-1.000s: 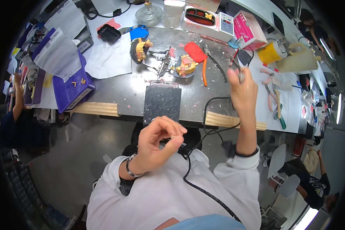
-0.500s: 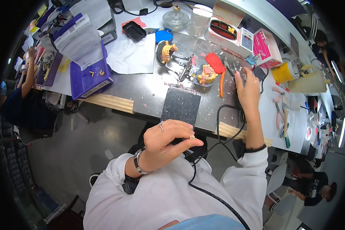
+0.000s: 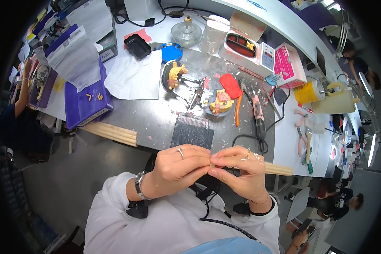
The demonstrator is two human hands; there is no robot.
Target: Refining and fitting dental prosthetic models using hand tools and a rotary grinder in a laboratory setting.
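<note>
My left hand (image 3: 180, 169) is closed, thumb and fingertips pinching a small whitish, tooth-like piece (image 3: 212, 165). Against it press the closed fingertips of my right hand (image 3: 241, 169), which has white flecks on the fingers; the piece is mostly hidden between both hands. Just beyond them a dark ridged board (image 3: 192, 137) sits at the bench edge. Farther off stand a yellowish dental cast (image 3: 175, 76) on a metal articulator (image 3: 197, 95) and a second cast with pink wax (image 3: 220, 102). A black-handled corded tool (image 3: 260, 127) lies to their right.
A purple tray (image 3: 86, 108) with small tan pieces is at left. Behind stand a glass spirit lamp (image 3: 186, 33), a wax heater (image 3: 245, 46) and a pink box (image 3: 288, 65). Pliers (image 3: 300, 139) lie at right, beside a brush (image 3: 309, 135). Black cable (image 3: 228, 228) crosses my lap.
My right hand has come back from the tools on the bench to my left hand, and its fingertips now meet around the small piece. The corded tool lies uncovered where that hand was.
</note>
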